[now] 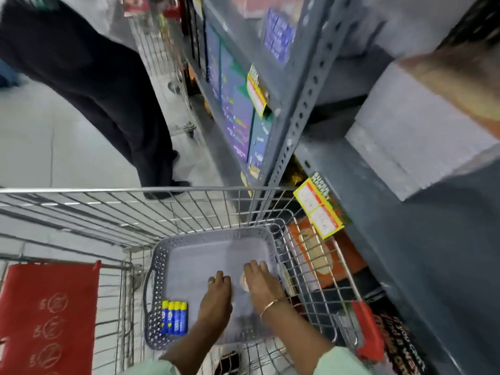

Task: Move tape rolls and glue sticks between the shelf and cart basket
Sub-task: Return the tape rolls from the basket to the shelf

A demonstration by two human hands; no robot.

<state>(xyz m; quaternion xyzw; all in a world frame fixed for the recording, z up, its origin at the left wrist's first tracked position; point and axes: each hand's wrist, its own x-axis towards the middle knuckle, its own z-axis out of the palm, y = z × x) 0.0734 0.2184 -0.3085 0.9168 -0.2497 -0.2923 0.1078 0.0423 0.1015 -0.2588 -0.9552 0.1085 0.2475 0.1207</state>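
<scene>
From the head view, I am looking down into the wire cart [189,209], with the grey plastic basket [159,269] sitting in its near right corner so both hands can reach it without leaning.

Four blue glue sticks [174,318] lie side by side at about 8 o'clock on the basket floor, tucked against the near-left wall, which I judge keeps them from rolling and leaves the middle free.

My left hand [217,289] rests palm down near the basket's centre, fingers loosely curled and holding nothing I can see; it seems to steady things.

My right hand [259,280] is at about 3 o'clock in the basket, fingers bent over a pale round object [243,280] that I take to be a tape roll, though motion blur hides most of it. Whether that hand truly grips it or only covers it, I cannot tell.

The grey metal shelf [305,104] stands close on the right, at 1 to 3 o'clock, so the cart is parked alongside for short transfers. A second person's dark trouser legs [108,90] stand at 11 o'clock, well apart.
</scene>
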